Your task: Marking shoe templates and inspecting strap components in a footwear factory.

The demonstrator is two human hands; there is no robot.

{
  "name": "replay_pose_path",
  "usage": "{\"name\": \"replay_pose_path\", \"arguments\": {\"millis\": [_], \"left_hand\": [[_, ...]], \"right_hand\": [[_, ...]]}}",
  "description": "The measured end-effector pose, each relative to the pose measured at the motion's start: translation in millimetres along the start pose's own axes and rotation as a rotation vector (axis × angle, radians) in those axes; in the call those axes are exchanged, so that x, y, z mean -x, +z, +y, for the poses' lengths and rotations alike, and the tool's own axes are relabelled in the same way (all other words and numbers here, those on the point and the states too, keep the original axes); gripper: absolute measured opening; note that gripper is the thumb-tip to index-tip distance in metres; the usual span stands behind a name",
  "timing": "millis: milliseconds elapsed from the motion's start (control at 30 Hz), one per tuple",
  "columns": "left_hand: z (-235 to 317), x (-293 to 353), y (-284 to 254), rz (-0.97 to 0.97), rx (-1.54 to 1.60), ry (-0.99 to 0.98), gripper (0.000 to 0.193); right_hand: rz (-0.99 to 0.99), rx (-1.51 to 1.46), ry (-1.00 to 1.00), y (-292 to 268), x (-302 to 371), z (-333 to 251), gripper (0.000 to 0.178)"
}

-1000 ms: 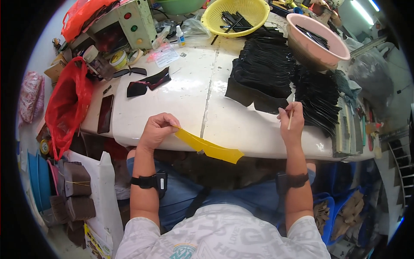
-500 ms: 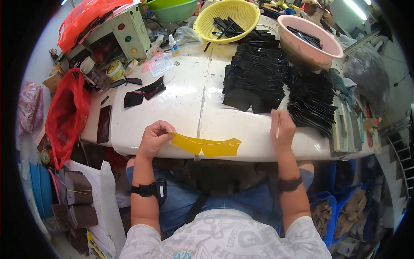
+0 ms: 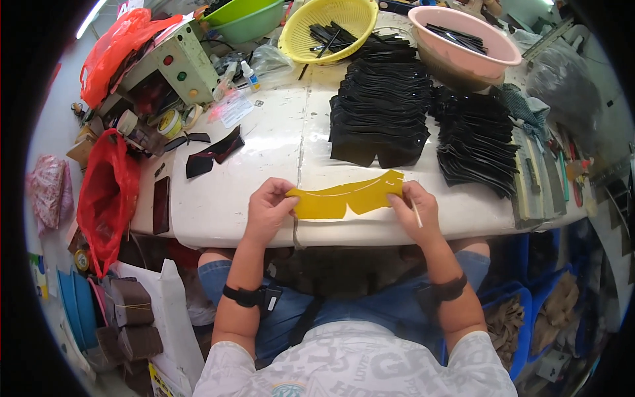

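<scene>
Two hands hold a curved yellow strip flat at the near edge of the white tabletop.

The left hand (image 3: 268, 210) has its grip pinched narrow on the left end of the yellow strip (image 3: 347, 197), thumb on top; the right hand (image 3: 415, 210) pins the right end with its fingertips and also carries a thin pale stick (image 3: 417, 215) between the fingers. The strip spans the gap between both grips, lying on the tabletop (image 3: 271, 132). Just beyond the right grip stand stacks of black cut pieces (image 3: 380, 112); further out sit a yellow basket (image 3: 331, 26) and a pink bowl (image 3: 463, 46). Beyond the left grip lie a few loose black pieces (image 3: 215, 152).
</scene>
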State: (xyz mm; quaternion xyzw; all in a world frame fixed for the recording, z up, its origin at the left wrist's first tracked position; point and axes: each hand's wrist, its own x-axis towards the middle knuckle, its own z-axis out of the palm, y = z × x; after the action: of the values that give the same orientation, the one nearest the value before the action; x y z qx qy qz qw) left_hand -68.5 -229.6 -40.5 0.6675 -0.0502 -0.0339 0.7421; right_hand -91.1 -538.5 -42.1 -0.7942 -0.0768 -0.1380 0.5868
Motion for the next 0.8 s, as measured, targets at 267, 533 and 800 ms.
{"name": "replay_pose_path", "arguments": {"millis": [267,533,800], "left_hand": [[14.5,-19.4,16.2,-0.012,-0.262,-0.139,0.018],[31.3,-111.7,55.0,-0.053,-0.932,0.610,0.030],[27.4,-118.3,68.5,-0.028,-0.917,0.443,0.034]], "right_hand": [[0.032,-0.094,0.173,-5.9,-4.8,9.5,0.011],[0.009,-0.097,0.192,-4.2,-4.0,14.4,0.008],[-0.015,-0.090,0.127,-6.2,-5.6,3.3,0.010]]}}
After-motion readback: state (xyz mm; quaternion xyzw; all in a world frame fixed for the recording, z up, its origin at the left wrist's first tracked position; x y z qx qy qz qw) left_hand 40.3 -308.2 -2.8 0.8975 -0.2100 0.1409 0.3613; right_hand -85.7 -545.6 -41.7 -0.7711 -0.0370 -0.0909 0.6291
